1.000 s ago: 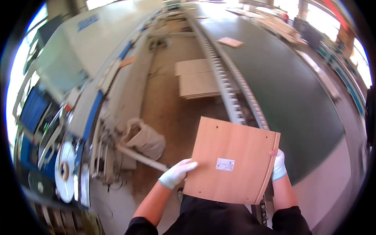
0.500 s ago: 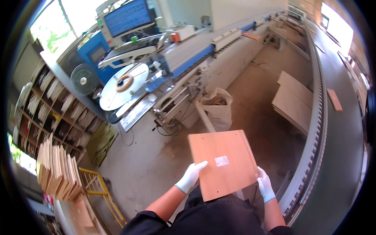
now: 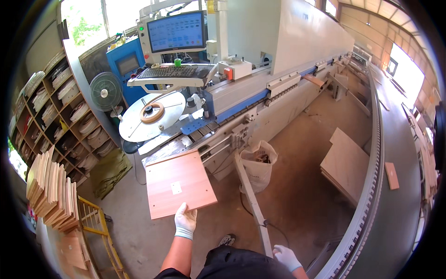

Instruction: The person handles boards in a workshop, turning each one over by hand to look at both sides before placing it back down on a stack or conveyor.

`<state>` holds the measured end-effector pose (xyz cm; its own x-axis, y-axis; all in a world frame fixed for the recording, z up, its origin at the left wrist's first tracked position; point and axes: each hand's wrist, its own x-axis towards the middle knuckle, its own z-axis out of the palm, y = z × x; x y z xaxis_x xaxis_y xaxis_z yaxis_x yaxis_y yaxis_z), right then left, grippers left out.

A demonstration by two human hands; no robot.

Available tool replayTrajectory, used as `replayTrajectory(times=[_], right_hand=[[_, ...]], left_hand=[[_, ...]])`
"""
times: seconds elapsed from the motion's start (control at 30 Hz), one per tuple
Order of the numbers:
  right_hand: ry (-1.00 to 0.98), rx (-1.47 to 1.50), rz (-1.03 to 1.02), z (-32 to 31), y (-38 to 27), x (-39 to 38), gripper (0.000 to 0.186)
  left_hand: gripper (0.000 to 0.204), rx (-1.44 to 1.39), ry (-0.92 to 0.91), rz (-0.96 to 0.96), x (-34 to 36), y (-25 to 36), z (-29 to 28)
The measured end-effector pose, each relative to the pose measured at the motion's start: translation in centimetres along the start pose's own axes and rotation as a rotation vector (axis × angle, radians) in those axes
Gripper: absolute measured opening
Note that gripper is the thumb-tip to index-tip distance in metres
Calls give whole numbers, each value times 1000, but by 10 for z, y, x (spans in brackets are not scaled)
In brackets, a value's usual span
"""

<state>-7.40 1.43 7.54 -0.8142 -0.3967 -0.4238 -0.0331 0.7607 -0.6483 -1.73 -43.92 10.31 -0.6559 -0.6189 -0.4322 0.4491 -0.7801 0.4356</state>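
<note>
My left hand grips the near edge of a square wood-grain board with a white label and small holes. The board's far edge overlaps the machine's metal infeed ledge; whether it rests there I cannot tell. Past it are a round tape turntable with a roll of edging. My right hand, in a white glove like the left, is low beside a grey metal beam, fingers curled with nothing visible in them.
Leaning boards and a yellow rack stand left, before a cubby shelf. A screen and keyboard sit above the machine. A sack and stacked panels are below; a long conveyor runs right.
The view has swung left toward the edging machine. The board has moved out leftward in my left hand; my right hand has let go of it and dropped.
</note>
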Motion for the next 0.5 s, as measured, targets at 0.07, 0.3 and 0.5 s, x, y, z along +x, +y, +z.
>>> replayTrajectory(times=[0.07,0.3,0.5], right_hand=[[-23,-19,0,4,0,-5,42],[-86,88,184,5,12,-18,48],[-30,159,305,25,19,-23,47]], left_hand=[[21,-49,19,60,22,0,0],[24,-175,97,60,84,-25,-4],[29,36,18,-124,134,-9,6]])
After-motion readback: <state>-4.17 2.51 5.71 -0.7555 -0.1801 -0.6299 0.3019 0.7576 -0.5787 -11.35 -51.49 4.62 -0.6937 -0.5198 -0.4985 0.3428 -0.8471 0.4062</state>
